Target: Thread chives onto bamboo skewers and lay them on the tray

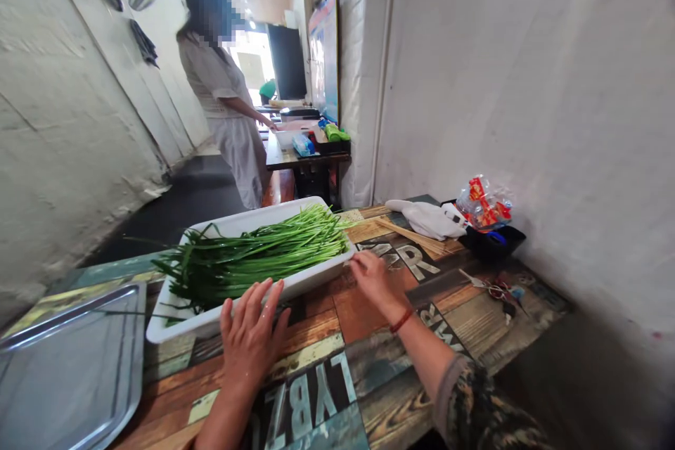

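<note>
A white plastic tray [311, 283] full of long green garlic chives [264, 249] stands on the wood-patterned table, the pale stem ends to the right and dark leaf ends to the left. My left hand [253, 330] is at the tray's near side, fingers stretched out and apart over the rim, holding nothing. At the tray's near right corner is my right hand [375, 285], with a red cord on the wrist. Its thumb and fingers are pinched together close to the rim; what they hold, if anything, is hidden.
An empty metal tray [74, 365] lies left. Wooden chopsticks [411, 235], a white cloth [429, 218], a black box [493, 242] with red-printed plastic packaging [482, 200], and keys [500, 292] lie right. A person [226, 98] stands at another table [282, 158] beyond.
</note>
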Tool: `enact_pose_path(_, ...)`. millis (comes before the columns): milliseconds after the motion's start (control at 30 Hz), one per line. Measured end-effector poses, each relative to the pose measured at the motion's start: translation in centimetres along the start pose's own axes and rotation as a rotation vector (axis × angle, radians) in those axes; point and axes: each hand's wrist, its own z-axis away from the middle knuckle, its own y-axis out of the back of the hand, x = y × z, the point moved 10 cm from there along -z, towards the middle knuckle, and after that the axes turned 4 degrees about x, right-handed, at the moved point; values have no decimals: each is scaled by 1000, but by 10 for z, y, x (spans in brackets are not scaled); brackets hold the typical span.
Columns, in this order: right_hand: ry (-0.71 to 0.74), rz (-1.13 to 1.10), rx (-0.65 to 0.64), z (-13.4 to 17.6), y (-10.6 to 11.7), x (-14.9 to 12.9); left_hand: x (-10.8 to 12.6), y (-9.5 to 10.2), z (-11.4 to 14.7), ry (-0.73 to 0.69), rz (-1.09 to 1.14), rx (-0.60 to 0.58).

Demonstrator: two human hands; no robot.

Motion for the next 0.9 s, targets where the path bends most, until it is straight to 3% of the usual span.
enact_pose_path(67, -92, 263, -81, -19, 8, 49, 0, 0, 1, 7, 6, 4)
enact_pose_path(200, -162, 417, -137, -45, 37, 124, -1, -1, 3, 26, 16, -17)
enact_pose_path(367, -260, 530, -219, -42, 45, 169, -1, -1, 5, 26, 32, -10)
enact_pose_path(600, -306, 425, -265, -17, 40, 164, -1, -3, 4, 47, 81, -15)
enact_pose_path(800, -321, 99, -215, 9, 73, 121, -3, -2, 2, 65, 151, -31)
enact_pose_path(833, -329, -9, -205, 15, 79, 107, -2, 1, 1, 61, 160, -25)
enact_pose_path(900, -412, -582, -175, 32, 84, 75, 2, 12, -3, 87, 176, 13)
